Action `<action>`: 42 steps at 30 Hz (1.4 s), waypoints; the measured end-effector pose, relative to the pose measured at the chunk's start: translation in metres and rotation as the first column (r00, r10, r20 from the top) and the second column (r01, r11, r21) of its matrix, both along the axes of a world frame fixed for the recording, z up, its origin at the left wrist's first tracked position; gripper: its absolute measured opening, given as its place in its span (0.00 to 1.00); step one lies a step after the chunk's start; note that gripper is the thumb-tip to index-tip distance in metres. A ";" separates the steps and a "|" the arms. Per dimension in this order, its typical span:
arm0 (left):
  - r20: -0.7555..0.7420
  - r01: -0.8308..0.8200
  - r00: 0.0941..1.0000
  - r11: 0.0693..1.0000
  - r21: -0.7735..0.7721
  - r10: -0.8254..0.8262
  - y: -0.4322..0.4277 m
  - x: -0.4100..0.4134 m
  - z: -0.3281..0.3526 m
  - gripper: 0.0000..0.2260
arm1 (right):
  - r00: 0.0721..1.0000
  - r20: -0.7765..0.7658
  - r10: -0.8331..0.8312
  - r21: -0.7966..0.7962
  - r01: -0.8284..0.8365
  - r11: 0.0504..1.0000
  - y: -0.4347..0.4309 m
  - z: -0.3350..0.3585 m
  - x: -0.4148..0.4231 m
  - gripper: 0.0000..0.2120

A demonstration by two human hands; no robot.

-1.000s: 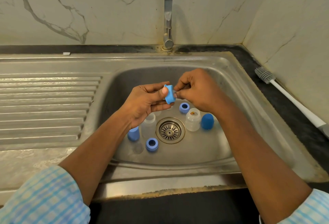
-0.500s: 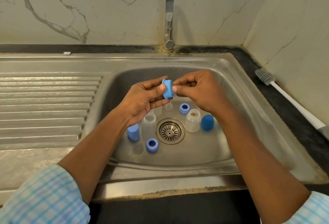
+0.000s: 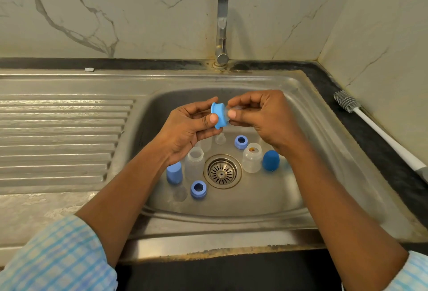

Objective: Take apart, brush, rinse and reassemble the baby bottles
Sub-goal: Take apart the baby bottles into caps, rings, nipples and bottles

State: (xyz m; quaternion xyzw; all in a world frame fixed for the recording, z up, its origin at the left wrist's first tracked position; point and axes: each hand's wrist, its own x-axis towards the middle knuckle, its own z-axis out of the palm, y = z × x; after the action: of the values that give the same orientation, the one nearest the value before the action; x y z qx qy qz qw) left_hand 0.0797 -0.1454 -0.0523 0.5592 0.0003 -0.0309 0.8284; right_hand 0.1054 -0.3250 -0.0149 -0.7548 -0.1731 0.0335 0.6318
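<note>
Above the sink basin (image 3: 287,198), my left hand (image 3: 185,128) grips a blue bottle collar (image 3: 218,114) on its side. My right hand (image 3: 259,117) pinches the clear teat (image 3: 228,113) that sticks out of the collar's right end. On the basin floor stand two clear bottles (image 3: 195,160) (image 3: 252,157), two blue caps (image 3: 174,172) (image 3: 271,160), two blue collars (image 3: 198,189) (image 3: 241,141) and a loose clear teat (image 3: 220,139).
The drain strainer (image 3: 222,171) lies in the basin's middle, and the tap (image 3: 223,19) rises behind it. A grey bottle brush with a white handle (image 3: 379,131) lies on the dark counter at the right. The ribbed draining board (image 3: 60,138) spreads to the left.
Both hands have risen slightly with the collar. The collar has turned onto its side, and the clear teat now shows at its right end between my right fingers.
</note>
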 end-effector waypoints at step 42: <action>0.133 -0.138 0.984 0.983 0.122 0.121 0.000 0.004 -0.006 0.21 | 0.989 0.112 -0.095 -0.238 0.119 0.964 0.011 -0.009 0.004 0.08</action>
State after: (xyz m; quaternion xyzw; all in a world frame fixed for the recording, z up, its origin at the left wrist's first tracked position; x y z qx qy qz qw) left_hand 0.0835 -0.1455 -0.0584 0.6120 -0.0131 0.0583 0.7886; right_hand 0.1095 -0.3140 -0.0244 -0.8357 -0.1580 -0.0174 0.5257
